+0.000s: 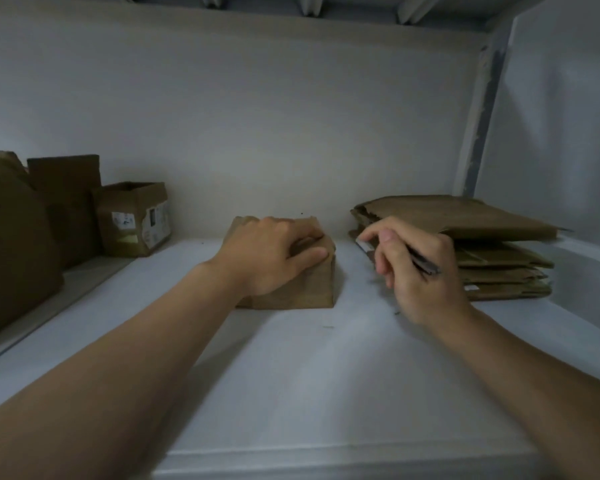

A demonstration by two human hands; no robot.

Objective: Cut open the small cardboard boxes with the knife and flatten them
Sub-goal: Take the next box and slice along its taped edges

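- Brown cardboard fills this white shelf (291, 375): one small brown cardboard box (312, 289) sits at the middle, far from the viewer and close to the back wall.
- The left hand (274, 258) lies over its top, fingers spread and pressing down, probably to steady it for the cut.
- The right hand (416, 268) is curled round one dark-handled knife (425, 263). It hovers just right of the box, and the pale blade tip points left toward it, held like a pen, likely for control.
- One stack of flattened brown cardboard (492, 237) lies at the right; I cannot count its sheets.
- Three uncut boxes wait at the left: an open-topped labelled box (132, 220), a taller plain box (66, 188) and a large brown box (11, 244).
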